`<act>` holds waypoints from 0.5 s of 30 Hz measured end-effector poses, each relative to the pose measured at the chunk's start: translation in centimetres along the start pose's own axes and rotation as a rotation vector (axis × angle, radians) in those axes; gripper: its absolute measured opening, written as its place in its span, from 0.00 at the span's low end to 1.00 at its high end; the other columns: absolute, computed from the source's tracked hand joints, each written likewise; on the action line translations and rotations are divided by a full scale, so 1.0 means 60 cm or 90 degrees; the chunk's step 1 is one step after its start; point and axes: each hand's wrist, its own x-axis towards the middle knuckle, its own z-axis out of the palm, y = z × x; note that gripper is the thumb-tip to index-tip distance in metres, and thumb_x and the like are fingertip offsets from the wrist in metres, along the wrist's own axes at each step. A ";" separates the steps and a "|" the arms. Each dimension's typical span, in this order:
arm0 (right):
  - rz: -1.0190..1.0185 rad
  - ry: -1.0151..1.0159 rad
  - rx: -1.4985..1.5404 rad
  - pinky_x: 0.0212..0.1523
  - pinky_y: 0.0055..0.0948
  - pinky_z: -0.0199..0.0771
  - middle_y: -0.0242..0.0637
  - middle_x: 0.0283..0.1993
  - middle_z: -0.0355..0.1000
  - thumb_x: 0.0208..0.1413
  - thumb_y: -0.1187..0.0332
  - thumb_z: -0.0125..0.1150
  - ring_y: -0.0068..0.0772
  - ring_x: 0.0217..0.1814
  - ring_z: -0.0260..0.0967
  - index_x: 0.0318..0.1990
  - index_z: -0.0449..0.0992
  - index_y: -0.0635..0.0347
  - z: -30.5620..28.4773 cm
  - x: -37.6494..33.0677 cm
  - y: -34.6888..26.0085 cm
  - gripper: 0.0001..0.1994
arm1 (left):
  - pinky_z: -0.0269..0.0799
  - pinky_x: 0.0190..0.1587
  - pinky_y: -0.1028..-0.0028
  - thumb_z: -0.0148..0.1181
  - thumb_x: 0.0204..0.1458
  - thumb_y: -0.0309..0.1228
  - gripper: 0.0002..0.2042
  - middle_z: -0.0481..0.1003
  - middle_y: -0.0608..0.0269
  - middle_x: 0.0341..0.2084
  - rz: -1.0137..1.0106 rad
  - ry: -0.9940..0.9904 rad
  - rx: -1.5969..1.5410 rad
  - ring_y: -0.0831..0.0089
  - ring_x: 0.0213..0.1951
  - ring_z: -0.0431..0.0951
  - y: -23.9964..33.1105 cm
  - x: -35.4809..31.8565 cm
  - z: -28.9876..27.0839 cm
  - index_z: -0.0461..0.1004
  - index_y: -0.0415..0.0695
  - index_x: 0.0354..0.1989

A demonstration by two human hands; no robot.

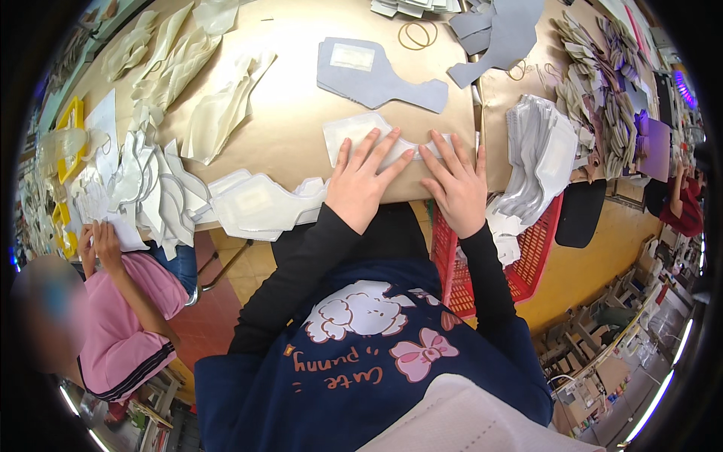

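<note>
Places are given from the grey panels (376, 84), which lie stacked on the bench (290, 139) with a pale rectangle on their wide end.

A single white panel (339, 135) lies flat, just on the person's side of the grey panels and apart from them. Both hands rest on it, palms down. The left hand (358, 184) covers its middle; its visible fingers are spread, pinching nothing. The right hand (461, 192) is at the narrow end, fingers likewise spread, no grip formed. The spacing of the hands appears intended to hold the piece flat along its length; the pressure applied cannot be judged.

Left of and nearer the person than the grey panels, overlapping white pieces (260, 207) lie along the bench edge, seemingly for easy reach. Right of the grey panels, a fanned white stack (536, 147) faces largely one way, which suggests ordered storage. Below that stack, further from the grey panels, is a red basket (538, 275); whether the white pieces above it rest inside cannot be told.

Rubber bands (400, 38) lie just beyond the grey panels, probably for bundling. Cream sheets (226, 109) lie well to their left. Farther left, a co-worker in pink (143, 309) has both hands at a white sheet.
</note>
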 end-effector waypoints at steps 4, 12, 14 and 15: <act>0.011 0.026 -0.002 0.76 0.57 0.37 0.18 0.74 0.61 0.56 0.51 0.63 0.32 0.77 0.53 0.66 0.71 0.30 0.000 0.007 0.006 0.28 | 0.52 0.71 0.46 0.53 0.54 0.25 0.31 0.56 0.67 0.73 0.028 -0.021 0.003 0.59 0.73 0.56 -0.009 -0.003 -0.006 0.67 0.63 0.68; -0.084 -0.031 -0.028 0.75 0.66 0.32 0.26 0.77 0.55 0.56 0.49 0.63 0.45 0.79 0.49 0.66 0.71 0.30 -0.018 0.005 0.019 0.28 | 0.49 0.72 0.44 0.51 0.55 0.24 0.29 0.53 0.64 0.75 0.034 -0.050 -0.029 0.59 0.74 0.54 -0.017 -0.003 -0.003 0.67 0.62 0.67; -0.118 -0.052 -0.039 0.75 0.68 0.32 0.26 0.78 0.54 0.55 0.47 0.62 0.45 0.79 0.49 0.67 0.70 0.28 -0.027 0.009 0.031 0.29 | 0.48 0.72 0.44 0.50 0.56 0.24 0.28 0.52 0.63 0.75 0.039 -0.057 -0.045 0.59 0.74 0.53 -0.021 -0.003 -0.002 0.69 0.61 0.66; -0.134 -0.064 -0.035 0.74 0.69 0.32 0.27 0.78 0.54 0.55 0.47 0.62 0.45 0.79 0.49 0.67 0.70 0.28 -0.031 0.011 0.037 0.29 | 0.47 0.72 0.44 0.50 0.56 0.24 0.27 0.52 0.63 0.75 0.038 -0.063 -0.048 0.59 0.74 0.53 -0.023 -0.002 0.000 0.69 0.60 0.65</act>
